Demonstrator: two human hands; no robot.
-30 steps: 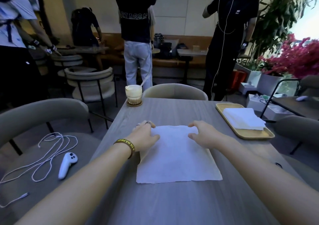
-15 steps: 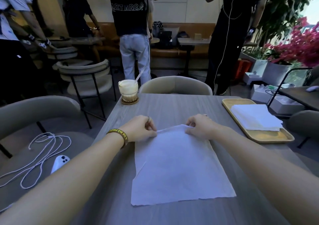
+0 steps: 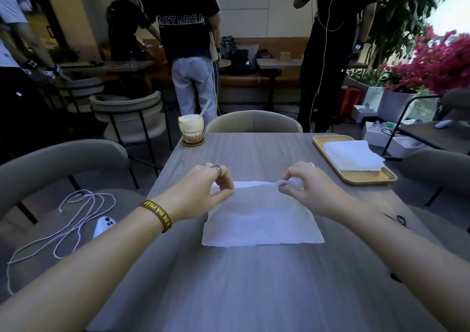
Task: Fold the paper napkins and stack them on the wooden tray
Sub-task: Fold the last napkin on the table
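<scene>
Grey wood-grain worktop is flanked by a beige curved-back upholstered chair at the far edge and a grey padded chair at left. A cream chair with black metal frame is seen behind. A tan leather bench is set along the pale panelled wall. Daylight is admitted at right, past pink-flowered shrubs in white planters.

The worktop is matt grey with fine wood grain, and the napkin on it is thin, soft white paper, dull and faintly ragged along its near edge. Right of the napkin, the tray is pale smooth wood with a slight sheen, bearing a stack of the same matt paper; beyond the napkin to the left stands a clear glass. At the napkin's far edge the left hand wears a shiny metal ring and a matt rubbery wristband.
</scene>
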